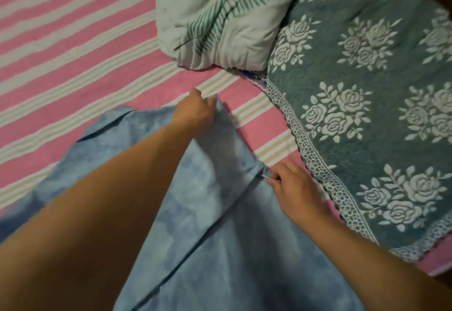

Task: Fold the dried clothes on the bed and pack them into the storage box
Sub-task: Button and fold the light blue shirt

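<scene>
A light blue mottled cloth (215, 225) lies spread on the bed in front of me, with a fold line running down its middle. My left hand (194, 111) grips its far corner, which is lifted a little off the sheet. My right hand (293, 188) pinches the cloth's right edge close to the bed surface. Between the two hands the fabric is pulled into a raised flap. No storage box is in view.
The bed wears a pink and white striped sheet (73, 49). A green blanket with white roses (367, 115) covers the right side. A pale bundled quilt with a green leaf print (220, 17) lies at the far middle.
</scene>
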The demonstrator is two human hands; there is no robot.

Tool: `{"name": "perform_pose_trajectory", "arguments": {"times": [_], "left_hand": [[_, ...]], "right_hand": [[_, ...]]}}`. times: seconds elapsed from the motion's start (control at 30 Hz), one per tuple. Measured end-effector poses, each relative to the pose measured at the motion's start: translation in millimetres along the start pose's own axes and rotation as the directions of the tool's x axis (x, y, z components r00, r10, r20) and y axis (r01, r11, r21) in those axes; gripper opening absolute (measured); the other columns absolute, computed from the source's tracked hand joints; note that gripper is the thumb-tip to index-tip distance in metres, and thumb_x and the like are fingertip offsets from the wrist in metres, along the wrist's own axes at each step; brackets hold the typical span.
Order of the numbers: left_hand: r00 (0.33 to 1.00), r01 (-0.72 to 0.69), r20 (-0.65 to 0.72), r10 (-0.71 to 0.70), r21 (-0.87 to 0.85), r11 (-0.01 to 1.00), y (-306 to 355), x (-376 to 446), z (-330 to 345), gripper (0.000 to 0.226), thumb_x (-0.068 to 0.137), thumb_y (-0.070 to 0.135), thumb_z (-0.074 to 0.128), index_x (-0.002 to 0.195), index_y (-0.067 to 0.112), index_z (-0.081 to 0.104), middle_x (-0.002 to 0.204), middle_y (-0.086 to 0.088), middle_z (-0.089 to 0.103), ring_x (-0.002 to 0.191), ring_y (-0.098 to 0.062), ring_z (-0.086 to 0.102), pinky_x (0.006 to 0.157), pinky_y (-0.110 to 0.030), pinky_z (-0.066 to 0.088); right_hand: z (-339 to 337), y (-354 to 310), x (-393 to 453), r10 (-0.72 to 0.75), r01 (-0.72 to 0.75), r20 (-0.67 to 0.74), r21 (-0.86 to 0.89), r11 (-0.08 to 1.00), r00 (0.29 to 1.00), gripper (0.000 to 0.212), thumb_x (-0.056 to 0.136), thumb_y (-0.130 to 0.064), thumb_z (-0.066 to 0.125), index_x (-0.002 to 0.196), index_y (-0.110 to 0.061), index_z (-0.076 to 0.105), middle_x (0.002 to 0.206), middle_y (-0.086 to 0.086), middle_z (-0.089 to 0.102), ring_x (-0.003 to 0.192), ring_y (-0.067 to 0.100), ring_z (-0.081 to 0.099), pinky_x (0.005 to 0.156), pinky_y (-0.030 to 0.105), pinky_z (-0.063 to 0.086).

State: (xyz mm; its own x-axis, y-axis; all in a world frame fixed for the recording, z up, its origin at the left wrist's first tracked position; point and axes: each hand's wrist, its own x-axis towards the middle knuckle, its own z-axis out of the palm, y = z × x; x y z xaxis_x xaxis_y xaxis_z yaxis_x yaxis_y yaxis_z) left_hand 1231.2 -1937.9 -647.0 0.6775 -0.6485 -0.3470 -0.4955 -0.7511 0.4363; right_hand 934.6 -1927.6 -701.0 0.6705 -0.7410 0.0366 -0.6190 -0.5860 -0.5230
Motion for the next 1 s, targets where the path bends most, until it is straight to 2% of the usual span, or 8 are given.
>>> {"name": "perform_pose_trajectory", "arguments": {"times": [0.1, 0.27, 0.47, 0.6, 0.73, 0.87, 0.93, 1.0], "left_hand": [[0.985, 0.088, 0.150, -0.087, -0.002, 0.996, 18.5, 13.1, -13.6, 0.048, 0.102, 0.042, 0.051, 0.123, 0.001, 0.063, 0.125, -0.018, 0.064, 0.117, -0.038, 0.060, 0.095, -0.040, 0.046], [0.968, 0.242, 0.164, -0.191, -0.403, 0.883, 19.8, 29.4, -7.3, 0.022, 0.100, 0.023, 0.060, 0.083, 0.010, 0.065, 0.088, -0.011, 0.063, 0.089, -0.029, 0.061, 0.080, -0.041, 0.051], [0.970, 0.230, 0.178, -0.164, -0.460, 0.858, 9.5, 30.5, 11.1, 0.022, 0.101, 0.025, 0.062, 0.104, 0.003, 0.066, 0.100, -0.009, 0.068, 0.090, -0.024, 0.062, 0.085, -0.034, 0.052], [0.960, 0.215, 0.265, -0.094, -0.476, 0.853, 14.8, 32.0, 10.0, 0.024, 0.102, 0.029, 0.059, 0.091, 0.009, 0.066, 0.084, -0.005, 0.066, 0.080, -0.022, 0.063, 0.080, -0.034, 0.052], [0.932, 0.173, 0.363, -0.001, -0.440, 0.881, 11.7, 33.9, -1.2, 0.017, 0.097, 0.031, 0.067, 0.096, 0.014, 0.067, 0.080, -0.004, 0.068, 0.075, -0.020, 0.062, 0.072, -0.031, 0.051], [0.946, 0.098, 0.321, 0.050, -0.428, 0.898, -4.4, 43.0, -12.5, 0.026, 0.096, 0.020, 0.068, 0.121, 0.023, 0.064, 0.098, -0.013, 0.063, 0.083, -0.025, 0.060, 0.073, -0.038, 0.051], [0.955, 0.086, 0.291, 0.060, -0.462, 0.883, -9.0, 45.5, -6.7, 0.023, 0.097, 0.018, 0.067, 0.118, 0.025, 0.069, 0.094, -0.012, 0.063, 0.080, -0.026, 0.058, 0.071, -0.038, 0.053], [0.975, 0.051, 0.214, 0.060, -0.476, 0.878, -13.8, 47.5, 2.2, 0.017, 0.098, 0.017, 0.065, 0.111, 0.024, 0.072, 0.088, -0.006, 0.065, 0.073, -0.020, 0.057, 0.062, -0.027, 0.053]], "right_hand": [[-2.0, 3.6, 3.5, -0.030, 0.030, -0.030, -0.019, 0.999, 0.999, 0.025, 0.080, -0.010, 0.078, 0.077, -0.015, 0.054, 0.084, 0.001, 0.051, 0.073, 0.026, 0.053, 0.061, 0.035, 0.042], [0.8, 15.0, -6.1, -0.049, 0.038, -0.107, -0.097, 0.995, 0.993, 0.025, 0.086, -0.013, 0.073, 0.080, -0.015, 0.050, 0.085, 0.002, 0.049, 0.078, 0.026, 0.052, 0.063, 0.040, 0.043], [4.8, 12.6, -10.8, 0.109, -0.114, -0.089, -0.050, 0.992, 0.990, 0.028, 0.086, -0.013, 0.072, 0.079, -0.017, 0.045, 0.086, 0.001, 0.047, 0.076, 0.026, 0.050, 0.065, 0.035, 0.031], [2.0, -9.6, 5.4, 0.325, -0.321, -0.027, 0.098, 0.942, 0.945, 0.036, 0.075, -0.024, 0.079, 0.091, -0.021, 0.048, 0.092, -0.002, 0.051, 0.088, 0.027, 0.054, 0.070, 0.037, 0.038], [12.7, -30.3, 17.3, 0.326, -0.321, -0.021, -0.250, 0.914, 0.945, 0.050, 0.065, -0.039, 0.081, 0.099, -0.021, 0.050, 0.100, 0.000, 0.057, 0.095, 0.027, 0.055, 0.073, 0.041, 0.046], [20.1, -31.5, 25.5, 0.348, -0.376, -0.156, -0.220, 0.900, 0.924, 0.011, 0.084, -0.031, 0.053, 0.087, -0.021, 0.056, 0.089, 0.000, 0.062, 0.088, 0.028, 0.058, 0.069, 0.041, 0.043], [21.2, -27.6, 28.9, 0.446, -0.463, -0.138, -0.131, 0.877, 0.884, 0.028, 0.094, -0.029, 0.037, 0.083, -0.019, 0.061, 0.085, -0.001, 0.063, 0.086, 0.029, 0.059, 0.075, 0.043, 0.045], [17.9, -19.0, 32.6, 0.633, -0.636, -0.086, -0.018, 0.771, 0.770, 0.031, 0.100, -0.029, 0.037, 0.080, -0.020, 0.059, 0.081, 0.001, 0.060, 0.082, 0.029, 0.057, 0.076, 0.042, 0.044]]}}
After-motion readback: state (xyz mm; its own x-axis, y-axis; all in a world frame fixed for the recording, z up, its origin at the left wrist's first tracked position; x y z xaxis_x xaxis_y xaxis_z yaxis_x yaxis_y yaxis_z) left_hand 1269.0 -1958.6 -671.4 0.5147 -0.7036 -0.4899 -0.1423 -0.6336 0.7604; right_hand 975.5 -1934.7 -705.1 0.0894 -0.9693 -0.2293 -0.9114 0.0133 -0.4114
